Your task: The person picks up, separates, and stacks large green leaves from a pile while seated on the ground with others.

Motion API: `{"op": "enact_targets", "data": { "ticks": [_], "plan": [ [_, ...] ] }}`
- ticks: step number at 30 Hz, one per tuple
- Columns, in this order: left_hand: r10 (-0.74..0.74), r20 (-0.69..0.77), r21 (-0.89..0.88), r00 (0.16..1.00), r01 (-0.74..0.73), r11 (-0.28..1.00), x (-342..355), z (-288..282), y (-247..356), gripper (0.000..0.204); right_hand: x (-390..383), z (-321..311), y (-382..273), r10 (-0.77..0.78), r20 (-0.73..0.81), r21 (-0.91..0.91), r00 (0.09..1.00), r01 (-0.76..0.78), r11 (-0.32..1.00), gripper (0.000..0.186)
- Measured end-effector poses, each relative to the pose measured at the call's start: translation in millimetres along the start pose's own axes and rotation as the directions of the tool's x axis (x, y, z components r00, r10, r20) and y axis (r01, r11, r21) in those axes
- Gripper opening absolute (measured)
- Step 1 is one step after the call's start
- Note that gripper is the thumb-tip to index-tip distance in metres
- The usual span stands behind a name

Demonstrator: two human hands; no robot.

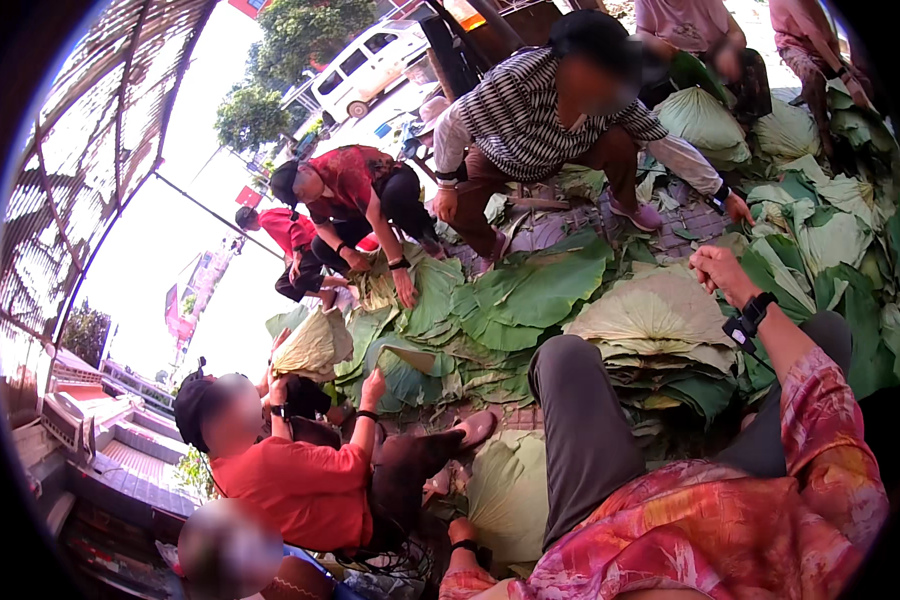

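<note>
From the head view, the stack of broad, pale-green, fan-shaped leaves with raised ribs (pixel 660 310) sits in front of me, beside my bent knee in dark grey trousers (pixel 582 430). My right hand (pixel 720 272) hangs near its upper right edge, fingers curled in loosely, with nothing that I can see between them. My left hand (pixel 460 530) is low, near a large pale-green folded leaf with fine ribs (pixel 510 490); too little of it shows for me to tell whether it grips anything.

I'd judge one leaf to be very light: papery and limp at the rim, firmer where the ribs meet. A hard pinch on the thin edge would likely tear it, so I'd take several ribs together between thumb and flat fingers. The whole stack should be bulkier and heavier, its layers apt to slide over each other; I'd put a palm under each side and press lightly on top. The wide dark-green leaves lying flat beyond (pixel 540 290) look smoother and more supple, perhaps slicker, and I'd lift them with fingers spread beneath. Opposite, a co-worker in a black-and-white striped top (pixel 515 115) reaches a hand near my right one.
</note>
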State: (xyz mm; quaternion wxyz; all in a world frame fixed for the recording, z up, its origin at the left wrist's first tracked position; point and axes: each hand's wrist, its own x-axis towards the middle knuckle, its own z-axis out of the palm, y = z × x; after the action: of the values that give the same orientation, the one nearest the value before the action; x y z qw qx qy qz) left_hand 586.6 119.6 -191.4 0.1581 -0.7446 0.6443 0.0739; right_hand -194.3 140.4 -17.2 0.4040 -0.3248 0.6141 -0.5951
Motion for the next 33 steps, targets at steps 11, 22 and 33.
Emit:
{"op": "enact_targets", "data": {
  "ticks": [11, 22, 33],
  "plan": [
    [-0.257, -0.306, -0.005, 0.917, 0.268, 0.963, 9, -69, 83, 0.037, -5, -33, 3, 0.007, -0.062, -0.007, 0.998, -0.008, 1.000, 0.018],
    [0.399, -0.288, -0.904, 0.871, -0.385, 0.188, -1, -335, 297, 0.026, -8, -45, 29, 0.153, -0.084, -0.142, 0.985, -0.163, 0.976, 0.018],
    [0.797, -0.263, -0.950, 0.543, -0.290, -0.116, -18, -374, 506, 0.023, -24, -84, 62, 0.286, -0.270, -0.192, 0.920, -0.342, 0.920, 0.025]
  ]
}}
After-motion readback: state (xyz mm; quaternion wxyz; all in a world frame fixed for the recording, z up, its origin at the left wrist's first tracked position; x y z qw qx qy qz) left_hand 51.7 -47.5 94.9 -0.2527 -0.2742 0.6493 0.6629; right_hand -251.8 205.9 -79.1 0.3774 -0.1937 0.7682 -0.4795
